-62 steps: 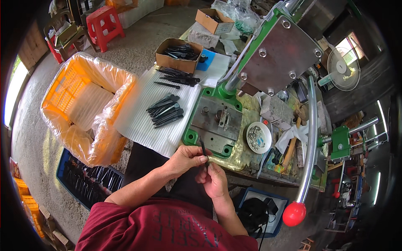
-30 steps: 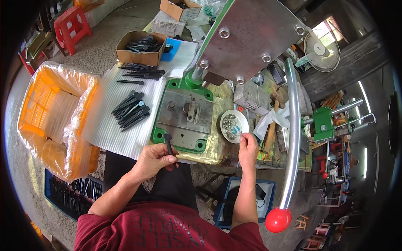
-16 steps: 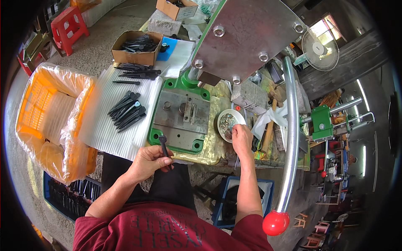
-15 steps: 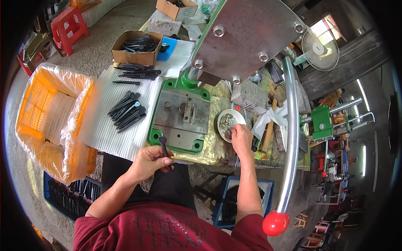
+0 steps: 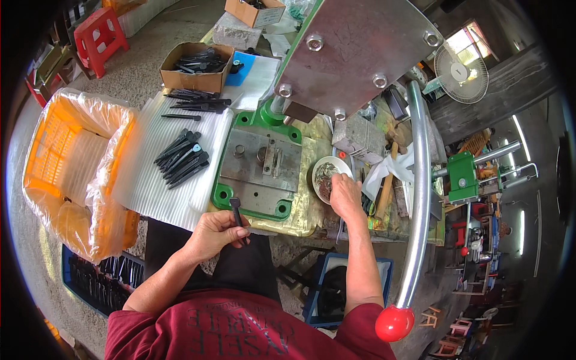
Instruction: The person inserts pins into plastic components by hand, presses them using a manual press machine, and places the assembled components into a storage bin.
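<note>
Green press base (image 5: 267,114): nearside, left hand (image 5: 213,234) pinching a black peg (image 5: 238,219); rightward, right hand (image 5: 347,198) blocking part of the white bowl (image 5: 342,163), grip hidden, lever (image 5: 423,180) beyond; leftward, foam sheet (image 5: 162,198), orange crate (image 5: 57,141).

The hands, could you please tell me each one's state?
Left hand: closed, holding a black part.
Right hand: at the white bowl, grip cannot be told.

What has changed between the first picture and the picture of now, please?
The right hand has gone from close beside the left hand over to the right, to the white bowl; whether its fingers hold anything is hidden. The left hand still holds a black piece. The long lever and the pile of black pieces stay as they were.
</note>
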{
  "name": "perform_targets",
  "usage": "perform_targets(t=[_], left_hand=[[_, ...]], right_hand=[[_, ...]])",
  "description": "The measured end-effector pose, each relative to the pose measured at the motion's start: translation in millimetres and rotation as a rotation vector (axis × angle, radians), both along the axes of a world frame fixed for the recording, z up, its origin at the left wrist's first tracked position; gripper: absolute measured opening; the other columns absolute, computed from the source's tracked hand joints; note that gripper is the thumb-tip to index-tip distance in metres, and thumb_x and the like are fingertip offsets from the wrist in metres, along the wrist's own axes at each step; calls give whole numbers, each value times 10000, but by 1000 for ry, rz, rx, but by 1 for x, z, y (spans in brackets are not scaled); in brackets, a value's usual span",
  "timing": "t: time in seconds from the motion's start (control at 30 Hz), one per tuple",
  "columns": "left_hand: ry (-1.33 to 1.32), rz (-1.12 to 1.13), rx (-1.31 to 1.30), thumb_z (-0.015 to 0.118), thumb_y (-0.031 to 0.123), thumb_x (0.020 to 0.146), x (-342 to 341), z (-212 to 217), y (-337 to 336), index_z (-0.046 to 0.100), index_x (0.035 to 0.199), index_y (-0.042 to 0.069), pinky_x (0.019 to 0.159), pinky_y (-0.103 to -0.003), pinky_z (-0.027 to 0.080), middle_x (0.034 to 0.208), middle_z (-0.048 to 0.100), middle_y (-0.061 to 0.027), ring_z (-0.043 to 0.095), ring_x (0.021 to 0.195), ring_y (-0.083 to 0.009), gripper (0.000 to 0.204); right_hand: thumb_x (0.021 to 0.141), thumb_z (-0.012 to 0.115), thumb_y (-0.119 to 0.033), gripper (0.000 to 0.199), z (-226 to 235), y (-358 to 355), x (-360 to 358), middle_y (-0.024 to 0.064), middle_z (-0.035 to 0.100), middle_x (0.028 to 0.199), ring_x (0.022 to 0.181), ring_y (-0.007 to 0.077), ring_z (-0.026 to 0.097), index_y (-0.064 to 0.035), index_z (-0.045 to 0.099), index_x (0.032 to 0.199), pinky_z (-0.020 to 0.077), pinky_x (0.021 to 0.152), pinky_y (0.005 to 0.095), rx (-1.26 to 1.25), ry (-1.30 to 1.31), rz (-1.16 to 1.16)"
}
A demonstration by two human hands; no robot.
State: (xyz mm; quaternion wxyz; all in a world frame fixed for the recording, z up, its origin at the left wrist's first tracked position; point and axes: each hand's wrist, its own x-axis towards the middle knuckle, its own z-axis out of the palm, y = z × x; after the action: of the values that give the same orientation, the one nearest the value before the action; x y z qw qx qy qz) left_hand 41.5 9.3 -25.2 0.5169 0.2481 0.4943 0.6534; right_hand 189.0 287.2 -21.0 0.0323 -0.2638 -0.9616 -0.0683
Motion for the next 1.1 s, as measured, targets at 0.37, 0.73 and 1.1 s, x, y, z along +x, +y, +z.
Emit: perform_targets(t=[0.37,0.73,1.1], left_hand=[[8,-8,-16,544,46,784,2,1,-3,538,891,-21,548,-197,476,721,576,-54,572,654,-103,126],[17,16,-30,548,51,780,5,0,-2,545,842,-29,530,-213,485,713,583,-86,571,630,-122,101],[26,24,-27,550,61,782,7,-5,-1,552,802,-28,532,-199,479,695,581,-74,573,616,-113,92]], right_hand=[[776,446,-5,39,-8,4,21,122,515,700,573,244,509,-15,437,813,402,510,325,-461,587,-114],[751,504,-3,117,-10,5,24,116,552,749,643,202,547,-9,523,867,426,583,289,-490,673,-132],[674,543,-42,58,-4,2,14,84,512,708,709,260,512,-50,511,722,372,605,375,-154,252,159]])
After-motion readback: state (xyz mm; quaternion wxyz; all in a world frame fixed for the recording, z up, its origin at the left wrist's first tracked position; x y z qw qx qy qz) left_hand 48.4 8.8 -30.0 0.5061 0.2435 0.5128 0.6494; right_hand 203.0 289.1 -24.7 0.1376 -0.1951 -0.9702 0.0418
